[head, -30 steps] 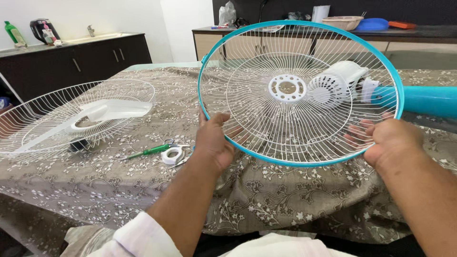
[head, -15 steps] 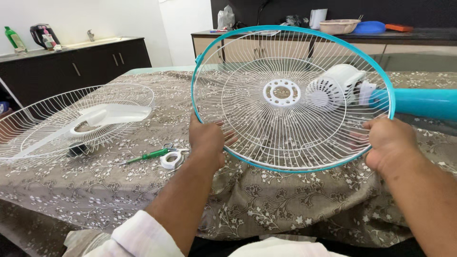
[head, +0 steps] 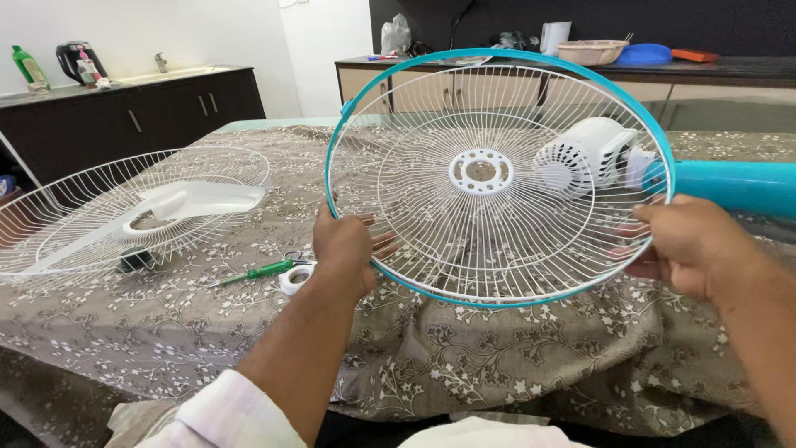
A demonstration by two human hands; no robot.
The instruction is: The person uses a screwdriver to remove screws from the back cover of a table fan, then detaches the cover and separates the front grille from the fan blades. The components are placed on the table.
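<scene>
Since the earlier frame, the teal-rimmed fan guard has tilted and drifted a little to the left, so its white hub ring now sits clear of the motor behind it.

Nearest me, my left hand curls around the guard's lower left rim, and my right hand grips the lower right rim, fingers wrapped behind the wires. Both hold the guard up off the table, tilted towards me.

As I judge it, the fan is well apart: this guard is free in my hands, while the motor housing on its teal pole lies bare on the patterned cloth. To my left, a green-handled screwdriver and a white locking ring lie just beside each other, and further out the second wire guard rests with the blade in it. Refitting looks entirely undone.

Farther back, a green bottle stands on the dark counter, and a clear plastic bag, a beige bowl and a blue lid sit on the far sideboard.
</scene>
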